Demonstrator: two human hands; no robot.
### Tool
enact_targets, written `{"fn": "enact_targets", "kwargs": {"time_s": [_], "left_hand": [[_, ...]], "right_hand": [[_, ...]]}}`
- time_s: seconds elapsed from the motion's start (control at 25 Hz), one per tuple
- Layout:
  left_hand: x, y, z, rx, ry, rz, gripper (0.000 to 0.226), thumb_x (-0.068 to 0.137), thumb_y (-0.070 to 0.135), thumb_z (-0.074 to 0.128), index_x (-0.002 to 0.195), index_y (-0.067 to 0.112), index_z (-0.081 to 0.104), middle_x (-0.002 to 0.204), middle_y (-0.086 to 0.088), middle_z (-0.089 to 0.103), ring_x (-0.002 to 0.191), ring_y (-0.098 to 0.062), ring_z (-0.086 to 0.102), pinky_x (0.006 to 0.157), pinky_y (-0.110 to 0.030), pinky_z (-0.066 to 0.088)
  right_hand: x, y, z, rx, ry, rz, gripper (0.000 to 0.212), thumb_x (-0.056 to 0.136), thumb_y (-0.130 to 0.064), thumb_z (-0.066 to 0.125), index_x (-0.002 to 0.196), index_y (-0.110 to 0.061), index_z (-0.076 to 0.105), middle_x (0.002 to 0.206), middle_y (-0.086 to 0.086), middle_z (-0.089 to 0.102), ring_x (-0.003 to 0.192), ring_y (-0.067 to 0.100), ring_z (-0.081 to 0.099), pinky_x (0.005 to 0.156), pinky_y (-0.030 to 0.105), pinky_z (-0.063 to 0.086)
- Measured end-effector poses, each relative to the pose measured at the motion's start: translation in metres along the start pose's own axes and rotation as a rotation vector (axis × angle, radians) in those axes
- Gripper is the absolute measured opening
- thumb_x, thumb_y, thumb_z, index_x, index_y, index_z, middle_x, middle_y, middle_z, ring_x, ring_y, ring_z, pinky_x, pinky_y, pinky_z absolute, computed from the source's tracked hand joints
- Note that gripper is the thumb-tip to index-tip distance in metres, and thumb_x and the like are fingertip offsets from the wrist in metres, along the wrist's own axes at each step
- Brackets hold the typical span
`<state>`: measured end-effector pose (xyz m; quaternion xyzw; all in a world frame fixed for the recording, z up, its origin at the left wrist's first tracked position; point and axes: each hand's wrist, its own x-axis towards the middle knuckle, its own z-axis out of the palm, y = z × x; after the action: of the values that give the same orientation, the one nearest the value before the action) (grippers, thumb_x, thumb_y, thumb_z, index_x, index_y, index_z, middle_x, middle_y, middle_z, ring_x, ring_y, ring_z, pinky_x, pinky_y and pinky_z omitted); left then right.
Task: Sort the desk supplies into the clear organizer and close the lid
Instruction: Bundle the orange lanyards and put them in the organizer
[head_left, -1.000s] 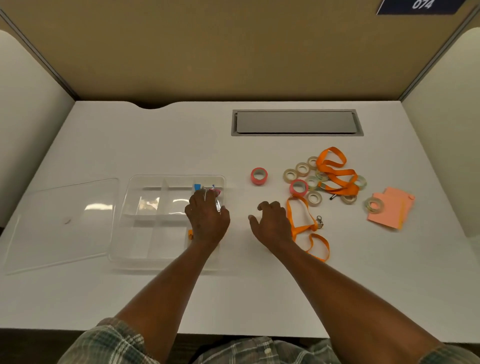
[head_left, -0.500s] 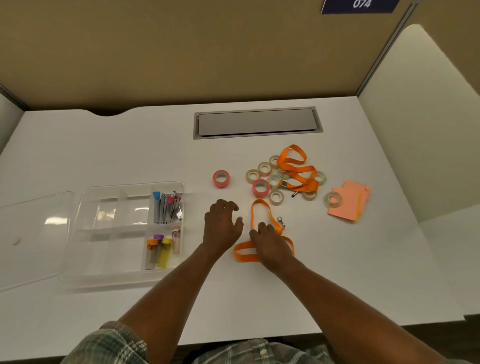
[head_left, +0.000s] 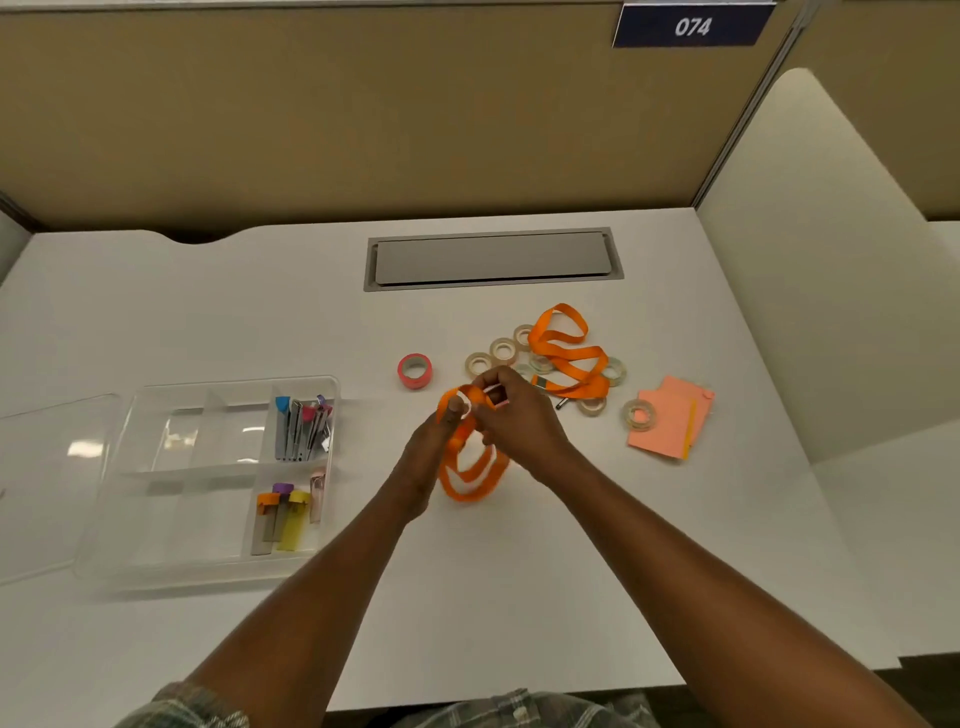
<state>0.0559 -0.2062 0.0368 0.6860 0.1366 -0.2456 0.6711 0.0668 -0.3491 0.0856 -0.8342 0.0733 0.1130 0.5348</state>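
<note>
– so, how many of each are out on the table (head_left: 208, 312)?

– two orange straps: one strap (head_left: 472, 483) in the hands, a second strap (head_left: 566, 358) lying looped over the tape pile. one pink tape roll (head_left: 414, 370) stands alone. i count seven pale tape rolls (head_left: 478, 364), some partly under that second strap; the hands may hide more. one small stack of peach paper notes (head_left: 670, 426) lies at the right, with a pale roll on its left edge.

– and the organizer?

– one clear organizer (head_left: 208, 478) at the left, open, with its lid (head_left: 52, 467) flat beside it on the far left. only its two right compartments hold anything: a bunch of coloured-tipped pieces in the upper one, four in the lower, capped orange, purple, yellow and pink.

– how does the held strap look?

– flat, bright orange, bunched at the top, its loops hanging down in front of the wrists. it sits between the pink roll and the pile. i cannot tell whether the loops touch the table.

– the hands?

– both clenched on it. the left hand (head_left: 436, 441) pinches the strap under its thumb; the right hand (head_left: 519, 421), fingers curled, grips the top end just beside it.
</note>
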Motion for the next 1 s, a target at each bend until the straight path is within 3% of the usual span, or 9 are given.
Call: {"fn": "enact_targets", "kwargs": {"time_s": [0.08,0.12,0.28,0.36,0.48,0.56,0.68,0.76,1.0], "left_hand": [[0.005,0.004,0.010,-0.246,-0.093,-0.090,0.085,0.072,0.082,0.049,0.137,0.028,0.054,0.134,-0.008,0.062,0.123,-0.031,0.058,0.108,-0.052,0.042],[0.006,0.005,0.014,-0.328,-0.142,-0.085,0.079,0.076,0.076,0.051,0.134,0.023,0.057,0.130,-0.013,0.064,0.118,-0.034,0.062,0.105,-0.053,0.045],[0.010,0.013,0.023,-0.293,-0.134,-0.047,0.036,0.084,0.043,0.070,0.103,0.012,0.073,0.086,-0.018,0.072,0.083,-0.034,0.070,0.082,-0.047,0.057],[0.014,0.015,0.026,-0.217,-0.033,-0.062,0.023,0.083,0.027,0.074,0.095,0.008,0.068,0.068,-0.012,0.065,0.065,-0.028,0.065,0.075,-0.044,0.053],[0.016,0.014,0.022,-0.161,0.083,-0.107,0.013,0.088,0.019,0.071,0.091,0.008,0.065,0.065,-0.013,0.061,0.054,-0.023,0.061,0.065,-0.037,0.051],[0.015,0.011,0.018,-0.145,0.127,-0.126,0.013,0.088,0.020,0.070,0.086,0.009,0.066,0.064,-0.013,0.063,0.052,-0.021,0.062,0.062,-0.034,0.051],[0.014,0.006,0.012,-0.135,0.194,-0.163,0.015,0.088,0.023,0.071,0.085,0.009,0.065,0.063,-0.011,0.065,0.055,-0.022,0.063,0.060,-0.034,0.053],[0.014,0.004,0.010,-0.136,0.230,-0.174,0.015,0.088,0.023,0.071,0.086,0.010,0.065,0.068,-0.012,0.064,0.061,-0.025,0.061,0.062,-0.035,0.051],[0.011,0.004,0.008,-0.122,0.273,-0.205,0.021,0.087,0.028,0.072,0.097,0.010,0.065,0.074,-0.011,0.062,0.067,-0.024,0.059,0.059,-0.033,0.052]], "right_hand": [[0.009,-0.013,-0.008,0.135,-0.013,0.093,0.020,0.092,-0.018,0.064,0.111,-0.024,0.062,0.107,-0.002,0.067,0.099,0.018,0.066,0.078,0.036,0.061],[0.015,-0.016,-0.012,0.222,-0.044,0.158,0.021,0.093,-0.017,0.063,0.112,-0.024,0.062,0.109,0.001,0.068,0.101,0.023,0.066,0.081,0.038,0.061],[0.037,-0.005,-0.032,0.496,-0.131,0.256,0.023,0.095,-0.012,0.056,0.116,-0.018,0.064,0.107,0.015,0.071,0.092,0.027,0.072,0.073,0.035,0.063],[0.051,0.013,-0.044,0.249,0.053,0.153,0.021,0.093,-0.014,0.056,0.111,-0.016,0.065,0.107,0.010,0.072,0.092,0.024,0.071,0.072,0.034,0.060],[0.066,0.052,-0.063,-0.331,0.198,-0.015,0.023,0.088,-0.012,0.058,0.109,-0.010,0.068,0.112,0.008,0.070,0.104,0.026,0.064,0.084,0.034,0.051],[0.073,0.078,-0.073,-0.580,0.126,-0.015,0.026,0.087,-0.013,0.058,0.111,-0.012,0.067,0.122,0.009,0.062,0.112,0.032,0.058,0.087,0.037,0.049],[0.079,0.099,-0.076,-0.924,-0.149,0.018,0.030,0.088,-0.019,0.055,0.116,-0.016,0.067,0.139,0.008,0.050,0.122,0.036,0.051,0.095,0.042,0.048],[0.081,0.103,-0.076,-1.000,-0.233,0.036,0.034,0.090,-0.022,0.052,0.120,-0.016,0.066,0.134,0.007,0.054,0.122,0.034,0.054,0.094,0.041,0.050],[0.085,0.088,-0.085,-0.887,-0.125,-0.050,0.034,0.090,-0.018,0.051,0.119,-0.014,0.069,0.123,0.010,0.067,0.119,0.034,0.058,0.096,0.039,0.050]]}}
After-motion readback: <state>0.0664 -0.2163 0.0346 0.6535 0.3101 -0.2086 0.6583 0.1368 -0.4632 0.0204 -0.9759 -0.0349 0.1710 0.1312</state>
